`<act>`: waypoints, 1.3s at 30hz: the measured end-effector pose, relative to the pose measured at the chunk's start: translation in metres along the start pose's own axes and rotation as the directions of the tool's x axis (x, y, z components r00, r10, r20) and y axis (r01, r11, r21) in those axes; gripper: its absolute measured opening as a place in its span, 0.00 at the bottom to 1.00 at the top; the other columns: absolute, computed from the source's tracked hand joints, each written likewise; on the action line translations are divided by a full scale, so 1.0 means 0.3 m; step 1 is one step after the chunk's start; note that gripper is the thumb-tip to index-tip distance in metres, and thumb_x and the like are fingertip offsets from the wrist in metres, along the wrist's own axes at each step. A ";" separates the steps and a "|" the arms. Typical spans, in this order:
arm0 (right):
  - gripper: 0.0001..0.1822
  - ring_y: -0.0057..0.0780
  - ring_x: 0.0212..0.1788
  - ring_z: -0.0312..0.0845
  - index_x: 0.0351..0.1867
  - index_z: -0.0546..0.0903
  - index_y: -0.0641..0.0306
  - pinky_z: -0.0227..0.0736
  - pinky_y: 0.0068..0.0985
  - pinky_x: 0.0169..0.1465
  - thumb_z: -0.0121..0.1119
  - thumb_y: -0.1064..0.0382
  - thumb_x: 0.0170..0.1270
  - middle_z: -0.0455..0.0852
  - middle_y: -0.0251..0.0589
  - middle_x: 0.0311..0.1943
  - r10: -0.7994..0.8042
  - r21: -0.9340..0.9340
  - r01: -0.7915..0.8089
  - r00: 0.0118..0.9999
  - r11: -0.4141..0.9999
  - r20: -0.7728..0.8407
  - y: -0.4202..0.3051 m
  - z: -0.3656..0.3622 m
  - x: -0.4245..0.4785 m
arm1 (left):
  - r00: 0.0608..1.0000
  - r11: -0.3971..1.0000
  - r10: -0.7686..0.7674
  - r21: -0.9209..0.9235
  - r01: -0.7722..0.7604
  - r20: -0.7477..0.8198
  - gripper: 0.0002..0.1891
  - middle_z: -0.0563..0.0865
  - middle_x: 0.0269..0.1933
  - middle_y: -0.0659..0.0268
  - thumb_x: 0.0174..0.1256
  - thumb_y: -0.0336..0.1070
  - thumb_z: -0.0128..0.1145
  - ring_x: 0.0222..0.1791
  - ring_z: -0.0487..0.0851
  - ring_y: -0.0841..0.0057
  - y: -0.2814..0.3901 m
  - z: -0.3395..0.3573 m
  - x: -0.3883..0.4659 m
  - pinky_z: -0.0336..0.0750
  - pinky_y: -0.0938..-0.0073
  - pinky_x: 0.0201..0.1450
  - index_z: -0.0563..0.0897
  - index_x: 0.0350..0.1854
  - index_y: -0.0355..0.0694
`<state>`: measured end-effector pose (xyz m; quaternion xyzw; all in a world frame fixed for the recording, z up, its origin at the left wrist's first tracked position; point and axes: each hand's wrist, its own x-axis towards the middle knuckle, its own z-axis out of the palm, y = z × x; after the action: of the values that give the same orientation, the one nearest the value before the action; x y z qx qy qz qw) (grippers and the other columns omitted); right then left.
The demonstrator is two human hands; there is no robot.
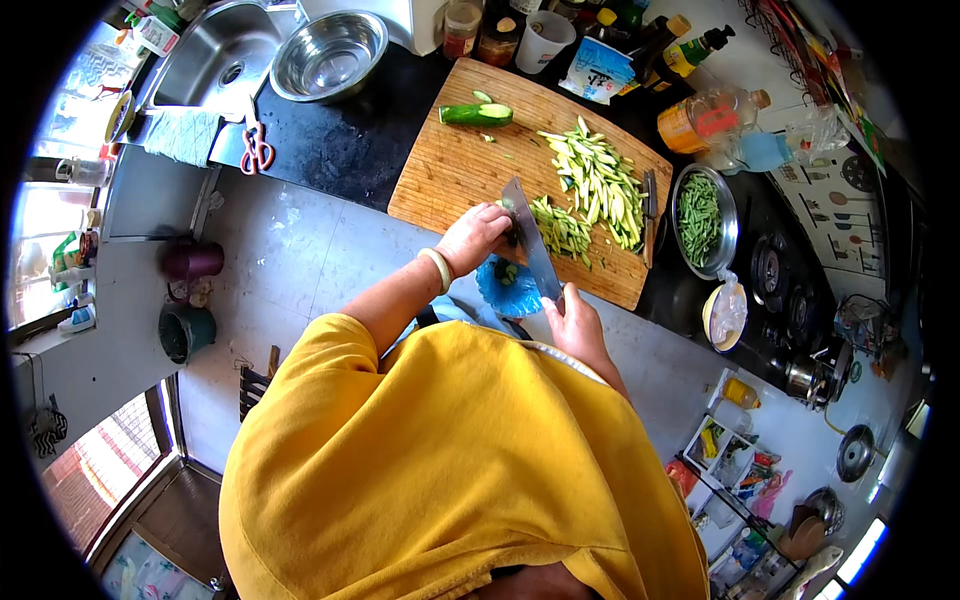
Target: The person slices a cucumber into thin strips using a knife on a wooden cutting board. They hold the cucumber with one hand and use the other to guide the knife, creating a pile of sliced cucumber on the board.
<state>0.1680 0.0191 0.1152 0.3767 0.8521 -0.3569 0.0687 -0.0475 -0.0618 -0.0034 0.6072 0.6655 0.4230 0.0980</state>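
Observation:
My right hand (576, 322) grips the handle of a cleaver (532, 240), whose broad blade stands over the near edge of a wooden cutting board (450, 176). Against the blade's left side, the curled fingers of my left hand (480, 234) press on dark green cucumber pieces, mostly hidden. Cut cucumber strips (596, 176) lie heaped right of the blade, with a smaller heap (559, 227) close beside it. A cucumber length (475, 115) with a cut end rests at the board's upper left. Below the board's near edge is a blue bag-lined container (506, 289) with green scraps in it.
A small knife (649, 217) lies on the board's right edge. Beyond it are a metal bowl of cut green beans (697, 217) and a gas stove (769, 270). Bottles and jars line the back. At left are a steel basin (330, 56), red-handled scissors (256, 148) and a sink (217, 60).

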 end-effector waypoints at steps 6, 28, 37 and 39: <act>0.15 0.61 0.34 0.80 0.42 0.70 0.68 0.72 0.49 0.37 0.60 0.58 0.69 0.83 0.58 0.28 -0.032 0.050 0.034 0.999 0.998 -0.036 0.090 0.088 0.030 | 0.999 0.998 -0.042 -0.045 0.043 0.007 0.14 0.81 0.49 0.56 0.51 0.25 0.64 0.52 0.78 0.54 -0.018 0.002 -0.006 0.76 0.61 0.57 0.79 0.41 0.37; 0.15 0.56 0.31 0.81 0.43 0.70 0.67 0.72 0.46 0.35 0.60 0.58 0.70 0.83 0.51 0.24 -0.048 -0.015 0.048 0.999 0.999 0.006 0.019 0.044 0.042 | 0.996 0.990 -0.080 0.120 0.074 0.046 0.15 0.82 0.51 0.57 0.53 0.28 0.63 0.51 0.79 0.56 -0.002 -0.055 -0.026 0.77 0.64 0.56 0.81 0.46 0.36; 0.14 0.55 0.31 0.81 0.42 0.70 0.67 0.72 0.45 0.35 0.60 0.58 0.70 0.83 0.50 0.24 -0.076 0.023 0.076 0.997 0.997 0.033 0.011 0.022 0.046 | 0.992 0.984 -0.117 0.143 0.108 0.057 0.15 0.82 0.51 0.56 0.53 0.27 0.63 0.50 0.79 0.54 -0.006 -0.050 -0.022 0.78 0.63 0.54 0.81 0.45 0.35; 0.16 0.59 0.31 0.79 0.42 0.70 0.67 0.72 0.47 0.35 0.60 0.57 0.70 0.82 0.54 0.25 -0.028 0.005 0.028 0.998 1.000 0.049 -0.003 0.023 0.034 | 0.995 0.987 -0.097 0.132 0.095 0.002 0.15 0.82 0.51 0.56 0.52 0.27 0.63 0.50 0.79 0.55 -0.002 -0.042 -0.027 0.78 0.63 0.54 0.81 0.44 0.35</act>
<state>0.1592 0.0203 0.1068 0.3561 0.8545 -0.3688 0.0836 -0.0542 -0.0745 0.0010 0.5813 0.7199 0.3705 0.0809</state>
